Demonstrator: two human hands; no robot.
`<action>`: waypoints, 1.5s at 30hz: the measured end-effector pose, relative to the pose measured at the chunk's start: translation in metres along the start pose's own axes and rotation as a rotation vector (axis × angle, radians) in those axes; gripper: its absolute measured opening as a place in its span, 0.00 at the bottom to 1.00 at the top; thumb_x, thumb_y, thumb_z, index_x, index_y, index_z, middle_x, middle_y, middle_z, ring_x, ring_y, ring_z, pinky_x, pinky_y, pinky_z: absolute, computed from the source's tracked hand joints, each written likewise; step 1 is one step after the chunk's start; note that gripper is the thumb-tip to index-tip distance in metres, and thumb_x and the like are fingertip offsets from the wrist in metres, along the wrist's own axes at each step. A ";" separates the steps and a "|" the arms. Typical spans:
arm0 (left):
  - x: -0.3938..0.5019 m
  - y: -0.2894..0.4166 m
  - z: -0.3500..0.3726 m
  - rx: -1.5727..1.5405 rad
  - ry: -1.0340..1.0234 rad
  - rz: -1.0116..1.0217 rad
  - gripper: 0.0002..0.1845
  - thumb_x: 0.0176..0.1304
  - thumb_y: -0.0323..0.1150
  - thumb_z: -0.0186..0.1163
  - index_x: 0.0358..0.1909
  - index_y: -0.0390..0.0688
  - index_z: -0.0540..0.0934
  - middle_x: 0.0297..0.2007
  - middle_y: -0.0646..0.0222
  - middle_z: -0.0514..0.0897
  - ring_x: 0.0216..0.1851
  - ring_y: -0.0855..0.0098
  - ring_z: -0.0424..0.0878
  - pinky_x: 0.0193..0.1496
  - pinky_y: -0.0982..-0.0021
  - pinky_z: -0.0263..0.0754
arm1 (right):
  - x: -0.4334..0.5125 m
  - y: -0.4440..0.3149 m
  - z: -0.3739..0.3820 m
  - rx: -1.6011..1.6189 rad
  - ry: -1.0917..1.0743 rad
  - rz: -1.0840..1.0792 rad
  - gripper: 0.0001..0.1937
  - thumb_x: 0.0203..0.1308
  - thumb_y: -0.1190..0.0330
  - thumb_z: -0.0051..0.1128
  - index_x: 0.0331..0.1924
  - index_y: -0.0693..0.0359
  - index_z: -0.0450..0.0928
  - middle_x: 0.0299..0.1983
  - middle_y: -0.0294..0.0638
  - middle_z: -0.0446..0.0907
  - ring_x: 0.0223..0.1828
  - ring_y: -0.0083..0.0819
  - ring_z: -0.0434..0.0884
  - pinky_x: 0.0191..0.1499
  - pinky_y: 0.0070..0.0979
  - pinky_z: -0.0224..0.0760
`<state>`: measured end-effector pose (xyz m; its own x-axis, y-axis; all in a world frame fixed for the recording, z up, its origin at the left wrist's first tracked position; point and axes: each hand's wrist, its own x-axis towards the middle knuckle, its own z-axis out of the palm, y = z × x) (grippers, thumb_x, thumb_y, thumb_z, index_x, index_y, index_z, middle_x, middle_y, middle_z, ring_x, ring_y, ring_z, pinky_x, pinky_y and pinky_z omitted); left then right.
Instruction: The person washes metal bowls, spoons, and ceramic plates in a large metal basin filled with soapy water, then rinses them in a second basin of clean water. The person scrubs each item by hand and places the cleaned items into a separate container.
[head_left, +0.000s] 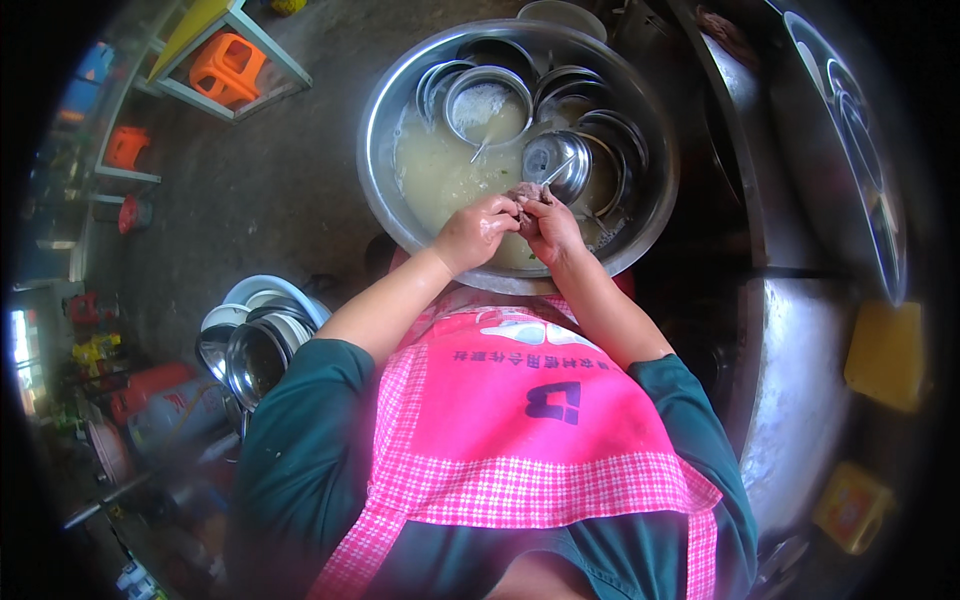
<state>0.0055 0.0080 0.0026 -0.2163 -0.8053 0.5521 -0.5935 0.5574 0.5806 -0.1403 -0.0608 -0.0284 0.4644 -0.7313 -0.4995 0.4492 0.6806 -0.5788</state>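
Both of my hands meet over the near side of a large stainless-steel basin (375, 176) of cloudy water. My right hand (553, 225) grips a wet pinkish-brown cloth (529, 193). The fingers of my left hand (476, 231) pinch the same cloth from the other side. A thin metal utensil handle (559, 171) sticks out beyond the cloth; its other end is hidden by my hands. Just past my fingers an upturned steel bowl (577, 154) lies in the water. Farther back, a round steel bowl (450, 112) holds sudsy water, with more bowls tilted around it.
A light-blue tub (274, 283) piled with steel bowls (256, 360) stands by my left elbow. Orange plastic stools (227, 69) sit under a table at the upper left. A metal counter (795, 375) runs along the right, near yellow plastic containers (885, 356). Gas cylinders (172, 416) lie lower left.
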 end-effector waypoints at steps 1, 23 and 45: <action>0.000 0.004 0.003 -0.120 0.072 -0.191 0.10 0.52 0.19 0.60 0.36 0.41 0.78 0.37 0.67 0.80 0.40 0.65 0.82 0.40 0.68 0.78 | 0.003 0.000 -0.002 0.000 0.007 -0.049 0.11 0.66 0.78 0.48 0.50 0.64 0.73 0.42 0.41 0.79 0.41 0.30 0.81 0.46 0.29 0.78; -0.002 -0.060 -0.030 -0.401 0.127 -1.256 0.13 0.73 0.39 0.46 0.42 0.41 0.77 0.20 0.73 0.73 0.16 0.80 0.68 0.19 0.77 0.64 | 0.005 -0.016 -0.002 -0.031 -0.089 -0.184 0.06 0.67 0.76 0.45 0.44 0.65 0.73 0.31 0.35 0.75 0.27 0.22 0.73 0.31 0.16 0.65; 0.013 -0.013 -0.036 0.400 -0.679 -0.595 0.10 0.64 0.37 0.52 0.37 0.43 0.80 0.33 0.53 0.82 0.39 0.53 0.80 0.43 0.54 0.73 | -0.003 -0.036 -0.006 -1.460 -0.164 -0.879 0.09 0.50 0.76 0.57 0.38 0.60 0.79 0.35 0.47 0.82 0.39 0.47 0.81 0.43 0.36 0.74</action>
<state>0.0380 -0.0021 0.0235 -0.1222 -0.9469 -0.2974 -0.9411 0.0154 0.3377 -0.1628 -0.0835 -0.0096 0.5871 -0.7598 0.2794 -0.3806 -0.5637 -0.7331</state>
